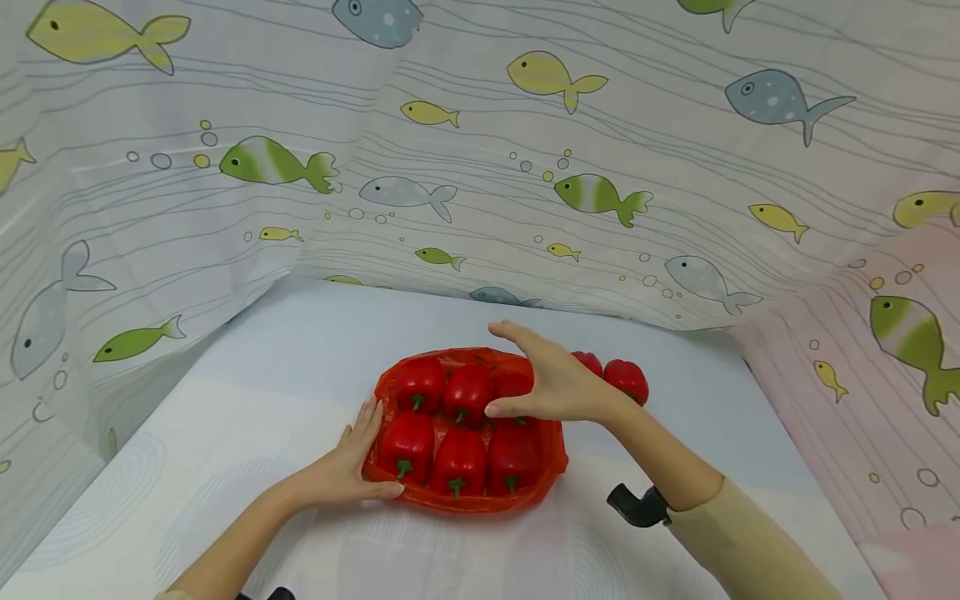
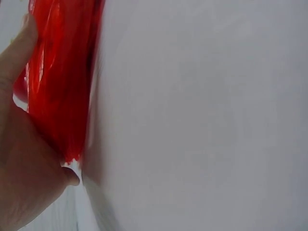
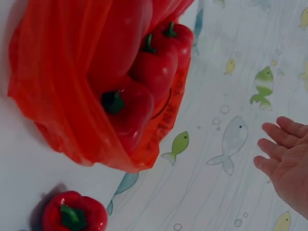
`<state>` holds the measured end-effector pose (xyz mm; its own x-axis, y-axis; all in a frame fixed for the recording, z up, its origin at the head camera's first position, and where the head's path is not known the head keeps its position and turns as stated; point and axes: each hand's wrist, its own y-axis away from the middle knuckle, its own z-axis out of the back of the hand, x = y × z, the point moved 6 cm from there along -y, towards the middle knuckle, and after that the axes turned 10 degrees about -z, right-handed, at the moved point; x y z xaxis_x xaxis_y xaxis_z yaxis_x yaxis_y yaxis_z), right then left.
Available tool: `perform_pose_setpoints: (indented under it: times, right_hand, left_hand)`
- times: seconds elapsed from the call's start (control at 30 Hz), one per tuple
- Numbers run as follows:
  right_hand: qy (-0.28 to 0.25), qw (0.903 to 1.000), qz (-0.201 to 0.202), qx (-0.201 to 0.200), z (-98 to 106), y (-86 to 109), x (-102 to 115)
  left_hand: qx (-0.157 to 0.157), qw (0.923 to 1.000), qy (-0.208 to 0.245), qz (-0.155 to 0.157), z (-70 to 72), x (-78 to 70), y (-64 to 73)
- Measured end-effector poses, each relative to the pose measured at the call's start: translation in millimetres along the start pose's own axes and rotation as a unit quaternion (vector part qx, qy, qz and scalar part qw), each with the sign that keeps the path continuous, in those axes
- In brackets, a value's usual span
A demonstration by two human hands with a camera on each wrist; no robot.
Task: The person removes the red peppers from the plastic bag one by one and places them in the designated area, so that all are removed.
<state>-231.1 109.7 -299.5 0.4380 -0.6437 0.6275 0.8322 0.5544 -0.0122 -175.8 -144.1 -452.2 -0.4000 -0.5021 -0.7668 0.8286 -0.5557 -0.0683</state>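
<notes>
Peppers point stem-end nearward in a bag longest crosswise, left grip and right grip spread.

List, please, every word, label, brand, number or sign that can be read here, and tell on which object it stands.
Red plastic bag: dark printed letters in the right wrist view, too blurred and creased to read.
Red bell peppers: no lettering visible.
Fish-patterned sheet: drawings only, no lettering visible.
</notes>
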Motion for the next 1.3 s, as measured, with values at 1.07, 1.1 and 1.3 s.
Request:
perform_pose_setpoints:
  times: [1.07, 1.1, 1.3]
  right_hand:
    - [0.011, 0.9965, 0.031, 0.077, -41, -54.6, 42]
    - [0.015, 0.9962, 0.032, 0.08, -43, -55.7, 44]
    - [0.038, 0.994, 0.024, 0.1, -55, -60.0, 48]
  left_hand:
    - [0.015, 0.9998, 0.002, 0.009, -0.3, 3.8, -0.5]
    - [0.014, 0.9999, 0.002, 0.009, 0.0, 3.5, -0.3]
    - [0.017, 0.9998, -0.001, 0.009, -0.6, 2.6, -0.8]
